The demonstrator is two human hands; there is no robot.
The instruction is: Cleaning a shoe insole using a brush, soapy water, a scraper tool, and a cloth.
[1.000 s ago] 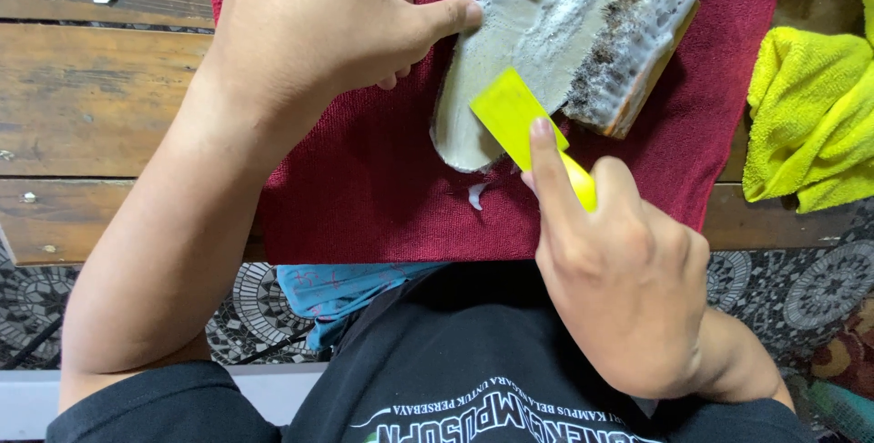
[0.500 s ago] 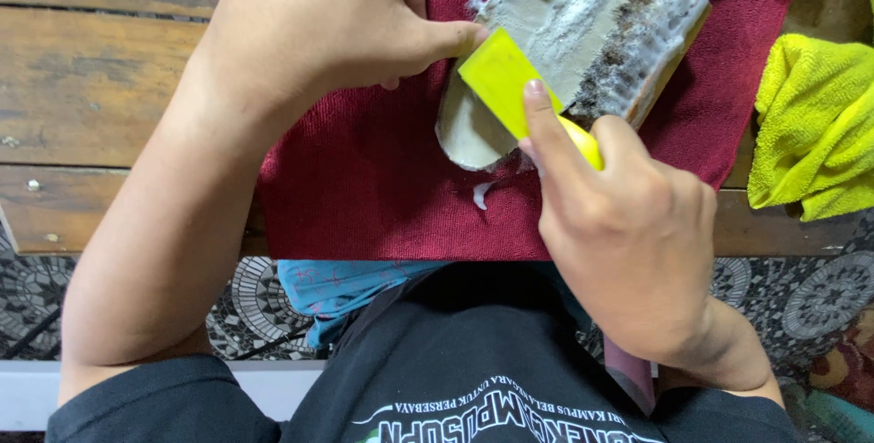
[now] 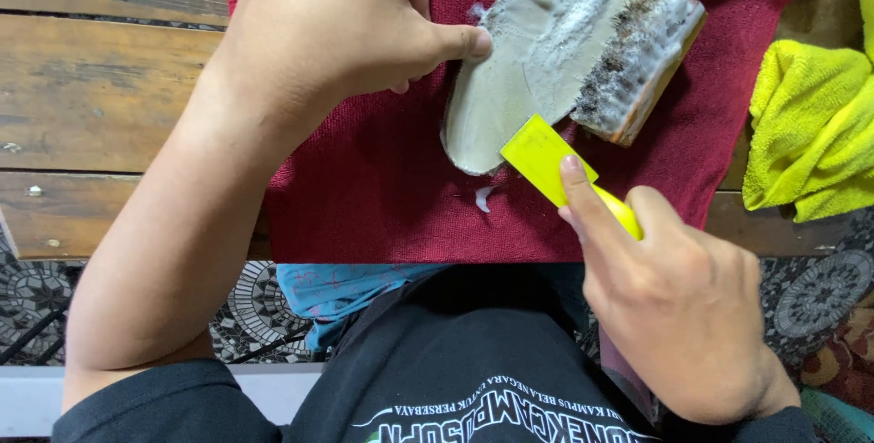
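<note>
A wooden plank table carries a dark red towel, with a patterned floor showing below its near edge. On the towel lies a pale, soapy insole, its long axis running from the near tip diagonally up and away to the right. A foam-covered brush rests on its right side, bristles down against it. A small dab of foam sits on the towel just below the insole's tip.

The left hand presses down on the towel at the insole's left edge, thumb tip touching that edge, fingers curled and gripping nothing. The right hand is closed around a yellow scraper, forefinger laid along its back. The blade's far corner touches the insole's near tip, so the insole lies up and ahead of the right hand, roughly in line with the tool. The right hand is the nearer one to that tip. A yellow cloth lies bunched at the table's right edge, apart from both hands.
</note>
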